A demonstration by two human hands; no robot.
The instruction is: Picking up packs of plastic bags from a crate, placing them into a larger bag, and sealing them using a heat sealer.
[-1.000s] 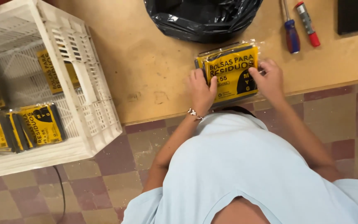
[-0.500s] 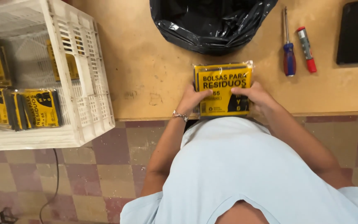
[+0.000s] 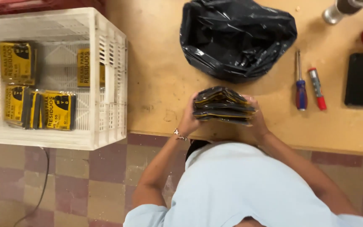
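A stack of flat black and yellow packets (image 3: 222, 106) stands on edge above the near side of the wooden table (image 3: 160, 84). My left hand (image 3: 188, 119) grips its left end. At the stack's right end is my right hand (image 3: 256, 120), pressing in so the packets are squeezed between both palms. Only the packets' dark edges face the camera. A crumpled black plastic bag (image 3: 236, 38) lies on the table just beyond the stack.
A white slotted plastic crate (image 3: 110, 84) on the left holds several yellow packets (image 3: 57, 110). Right of the hands lie a blue-handled screwdriver (image 3: 301, 86), a red-handled tool (image 3: 316, 89) and a black phone (image 3: 362, 79). Checkered floor tiles lie below.
The stack lay flat with its yellow face up; now it is tipped on edge between both hands. The view has shifted so more of the table's right side shows.
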